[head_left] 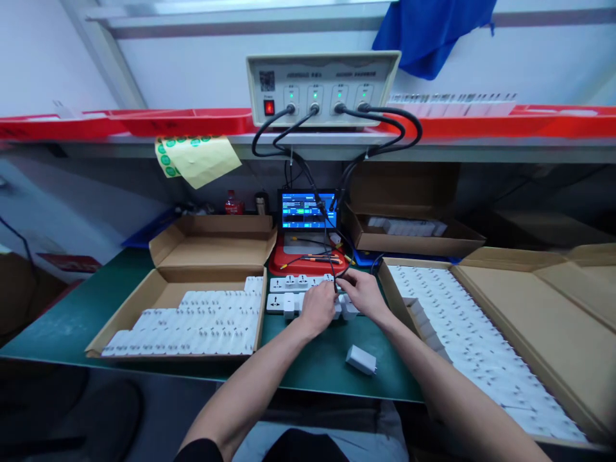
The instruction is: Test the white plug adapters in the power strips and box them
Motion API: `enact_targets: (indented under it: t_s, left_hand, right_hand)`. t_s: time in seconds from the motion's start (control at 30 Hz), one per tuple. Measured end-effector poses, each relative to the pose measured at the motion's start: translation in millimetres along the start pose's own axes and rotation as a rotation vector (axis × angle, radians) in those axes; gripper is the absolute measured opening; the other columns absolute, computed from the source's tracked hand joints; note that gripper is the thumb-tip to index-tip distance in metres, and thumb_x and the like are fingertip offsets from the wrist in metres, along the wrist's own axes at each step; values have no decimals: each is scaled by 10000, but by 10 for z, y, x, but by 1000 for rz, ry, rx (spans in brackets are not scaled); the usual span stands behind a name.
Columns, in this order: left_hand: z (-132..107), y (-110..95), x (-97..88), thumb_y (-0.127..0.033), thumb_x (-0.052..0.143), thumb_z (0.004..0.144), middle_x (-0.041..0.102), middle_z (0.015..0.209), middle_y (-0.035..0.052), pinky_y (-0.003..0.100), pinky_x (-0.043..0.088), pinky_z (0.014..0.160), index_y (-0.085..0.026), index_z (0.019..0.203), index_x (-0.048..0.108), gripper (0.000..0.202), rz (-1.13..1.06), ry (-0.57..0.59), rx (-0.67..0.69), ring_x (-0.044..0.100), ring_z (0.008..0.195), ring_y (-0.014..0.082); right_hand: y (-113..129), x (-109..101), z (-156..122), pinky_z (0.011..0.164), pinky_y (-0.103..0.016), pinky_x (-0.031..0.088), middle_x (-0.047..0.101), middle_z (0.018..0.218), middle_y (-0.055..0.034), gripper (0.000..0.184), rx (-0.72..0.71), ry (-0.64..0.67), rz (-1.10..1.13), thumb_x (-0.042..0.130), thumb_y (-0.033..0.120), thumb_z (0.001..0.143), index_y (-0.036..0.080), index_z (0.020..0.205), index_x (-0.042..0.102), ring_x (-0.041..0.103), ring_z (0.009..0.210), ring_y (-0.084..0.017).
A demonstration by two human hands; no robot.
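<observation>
My left hand (317, 308) lies over the lower white power strip (283, 303), close to several white plug blocks standing on it. My right hand (363, 292) sits just to its right, with the fingers reaching the end of the upper white power strip (293, 283). A black test lead (335, 282) drops down between my two hands. Whatever the fingers grip is hidden by the hands. A loose white adapter (360, 359) lies on the green mat (317, 366) nearer to me, touching neither hand.
Open cardboard boxes of white sockets stand to the left (212, 250) and right (553, 333). A smaller box (409, 237) sits behind. A red tray (289, 264) holds a touchscreen (303, 210). Black cables run down to it from a dial tester (322, 90) on the shelf above.
</observation>
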State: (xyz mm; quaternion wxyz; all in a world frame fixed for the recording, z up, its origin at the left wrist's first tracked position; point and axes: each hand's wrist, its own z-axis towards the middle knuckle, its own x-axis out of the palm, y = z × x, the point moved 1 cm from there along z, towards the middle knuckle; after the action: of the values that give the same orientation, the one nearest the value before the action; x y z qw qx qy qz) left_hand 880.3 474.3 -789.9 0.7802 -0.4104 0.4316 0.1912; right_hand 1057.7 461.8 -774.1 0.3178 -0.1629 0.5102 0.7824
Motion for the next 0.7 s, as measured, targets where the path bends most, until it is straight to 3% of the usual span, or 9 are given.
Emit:
enact_targets:
  t_s: [0.07, 0.17, 0.33, 0.43, 0.7]
  left_hand:
    - [-28, 86, -146, -204, 612, 1093, 767, 1091, 108, 391, 557, 958, -213, 1044, 692, 95, -89, -22, 19, 733, 1062, 279]
    - [-143, 354, -468, -256, 584, 1102, 749, 998, 80, 365, 534, 910, -223, 843, 660, 272, -247, -61, 7, 705, 965, 239]
    - [-359, 846, -901, -292, 637, 1022, 690, 752, 6, 322, 447, 760, -224, 714, 631, 316, -353, -38, -129, 619, 759, 196]
    - [-419, 950, -951, -328, 667, 987, 668, 671, -3, 317, 431, 739, -226, 651, 604, 357, -337, -27, -186, 613, 734, 198]
    - [-402, 921, -897, -317, 663, 993, 747, 707, 23, 312, 455, 737, -213, 721, 729, 299, -268, 14, -215, 667, 761, 205]
  right_hand:
    - [12, 34, 0, 686, -312, 521, 799, 795, -49, 253, -3, 42, 8, 685, 432, 974, 228, 891, 809, 698, 757, -241]
    - [78, 137, -31, 701, -307, 529, 820, 828, -53, 216, -43, 204, 16, 697, 375, 965, 226, 860, 812, 715, 782, -238]
    - [270, 418, -60, 755, -311, 541, 858, 929, -61, 137, -80, 376, 4, 741, 284, 956, 232, 879, 841, 754, 842, -238]
    - [329, 555, -29, 790, -309, 545, 868, 970, -67, 117, -101, 390, -16, 751, 244, 950, 231, 890, 851, 771, 902, -244]
    - [302, 667, 6, 805, -322, 527, 851, 982, -55, 107, -149, 397, -139, 748, 212, 978, 236, 896, 812, 763, 929, -244]
